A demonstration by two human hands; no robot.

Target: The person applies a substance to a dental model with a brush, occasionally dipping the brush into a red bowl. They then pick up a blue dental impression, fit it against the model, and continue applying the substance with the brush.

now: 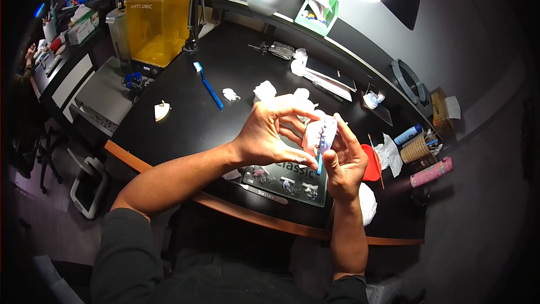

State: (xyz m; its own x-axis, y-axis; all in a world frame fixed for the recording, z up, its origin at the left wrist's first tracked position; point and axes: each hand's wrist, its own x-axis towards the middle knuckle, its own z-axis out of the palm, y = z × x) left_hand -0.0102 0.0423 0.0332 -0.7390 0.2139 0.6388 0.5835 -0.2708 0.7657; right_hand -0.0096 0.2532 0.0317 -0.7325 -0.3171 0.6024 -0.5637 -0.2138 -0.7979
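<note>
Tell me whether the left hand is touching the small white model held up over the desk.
Touching. The head view shows the left hand with fingers curled around the white model, while the right hand works a blue tool against it.

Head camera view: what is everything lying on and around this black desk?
Black curved desk with wooden edge: one, fills the middle.
Yellow translucent box machine: one, far left of desk.
Blue-handled toothbrush: one, on desk, left of centre.
Crumpled white tissues: several, white, mid desk.
Small white wedge piece: one, near left edge.
Metal multi-tool: one, grey, far side.
Woven tan pen cup: one, right edge.
Pink patterned tube: one, right edge.
Red round dish: one, behind right hand.
Dark printed mat: one, under the hands.
Small white toothed model: one, held in both hands.
Thin blue tool: one, right hand.
Left hand: grips model.
Right hand: holds tool against model.
</note>
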